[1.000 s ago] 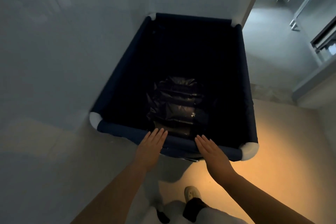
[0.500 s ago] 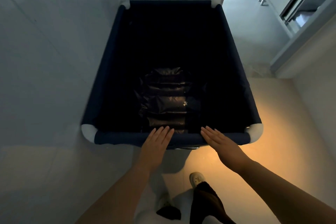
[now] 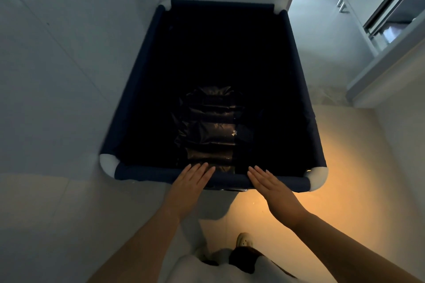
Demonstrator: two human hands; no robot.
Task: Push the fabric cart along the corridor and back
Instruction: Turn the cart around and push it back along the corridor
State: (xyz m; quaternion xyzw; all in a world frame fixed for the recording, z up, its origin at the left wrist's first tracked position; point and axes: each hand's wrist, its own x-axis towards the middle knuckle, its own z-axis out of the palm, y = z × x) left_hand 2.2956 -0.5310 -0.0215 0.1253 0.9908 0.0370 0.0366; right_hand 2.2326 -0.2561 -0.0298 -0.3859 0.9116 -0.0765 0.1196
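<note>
Fabric cart [image 3: 142, 89]: navy cloth on a tube frame, centre frame against the wall at 9 o'clock. Probably light; sides soft, rim stiff. Push at near rail [image 3: 147, 173]. Long axis 6 to 12, heading 12. Left hand [image 3: 190, 182], right hand [image 3: 269, 182]: flat, fingers extended, resting on rail, gripping nothing.

Single head-worn wide-angle view, facing forward and steeply down, close above the fabric cart [image 3: 142, 174] near rail; floor [image 3: 345, 167] fills the lower frame.
</note>
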